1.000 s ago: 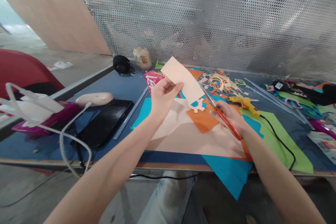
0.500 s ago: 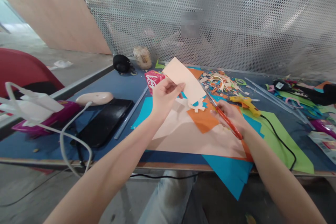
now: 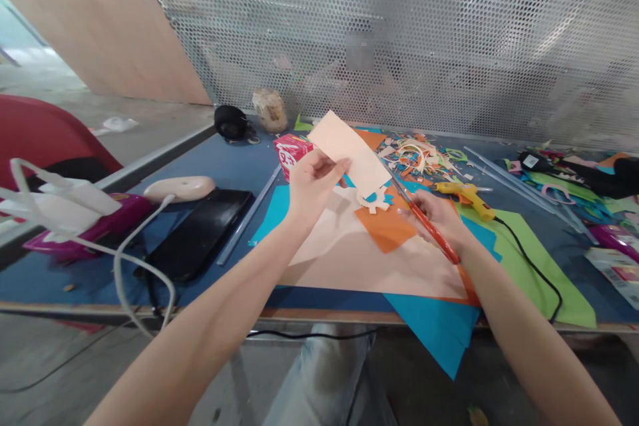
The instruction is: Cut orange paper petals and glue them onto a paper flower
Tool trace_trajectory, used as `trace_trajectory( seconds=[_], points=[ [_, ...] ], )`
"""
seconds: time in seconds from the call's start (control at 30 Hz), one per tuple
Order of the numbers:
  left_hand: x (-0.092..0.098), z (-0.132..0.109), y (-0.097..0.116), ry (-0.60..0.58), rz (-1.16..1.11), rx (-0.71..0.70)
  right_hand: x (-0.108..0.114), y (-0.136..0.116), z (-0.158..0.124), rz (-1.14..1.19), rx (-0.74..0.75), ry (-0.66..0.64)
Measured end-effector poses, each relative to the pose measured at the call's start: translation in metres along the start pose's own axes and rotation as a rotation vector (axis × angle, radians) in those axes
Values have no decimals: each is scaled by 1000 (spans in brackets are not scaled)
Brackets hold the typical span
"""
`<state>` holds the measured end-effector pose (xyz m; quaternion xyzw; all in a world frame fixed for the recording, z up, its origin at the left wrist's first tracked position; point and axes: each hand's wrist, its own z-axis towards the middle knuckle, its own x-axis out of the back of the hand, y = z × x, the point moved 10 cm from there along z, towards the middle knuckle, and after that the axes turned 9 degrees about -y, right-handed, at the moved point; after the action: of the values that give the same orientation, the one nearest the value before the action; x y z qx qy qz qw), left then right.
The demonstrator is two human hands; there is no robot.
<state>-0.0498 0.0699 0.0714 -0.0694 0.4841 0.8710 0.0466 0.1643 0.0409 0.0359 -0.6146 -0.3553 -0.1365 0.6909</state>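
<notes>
A cream paper strip [image 3: 344, 146] is pinched between the thumb and fingers of my left hand [image 3: 319, 176], raised above the table and tilted. My right hand [image 3: 434, 216] is closed around red-handled scissors [image 3: 433, 231], whose blades meet the strip's right edge. Below the strip's lower end is a cream toothed ring cutout [image 3: 375, 202]; I cannot tell whether it lies loose or joins the strip. Under both hands lie a large cream sheet [image 3: 339, 273], an orange piece of paper [image 3: 387, 229] and blue sheets [image 3: 434, 326].
A yellow glue gun [image 3: 466, 198] lies right of the scissors on green paper [image 3: 539, 266], its cord trailing forward. Paper scraps [image 3: 417, 156] are heaped behind. On the left are a pink box [image 3: 289, 150], a black phone [image 3: 202, 233] and a power strip with white plugs [image 3: 74, 206].
Almost nothing differs. The view has shifted very slightly; both hands keep their hold on the paper strip and the scissors.
</notes>
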Motion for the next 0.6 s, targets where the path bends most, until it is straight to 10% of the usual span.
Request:
trace_trajectory(
  seconds=[0.6],
  points=[
    [-8, 0, -9, -55, -109, 69, -1, 1, 1, 34, -9, -1]
  ],
)
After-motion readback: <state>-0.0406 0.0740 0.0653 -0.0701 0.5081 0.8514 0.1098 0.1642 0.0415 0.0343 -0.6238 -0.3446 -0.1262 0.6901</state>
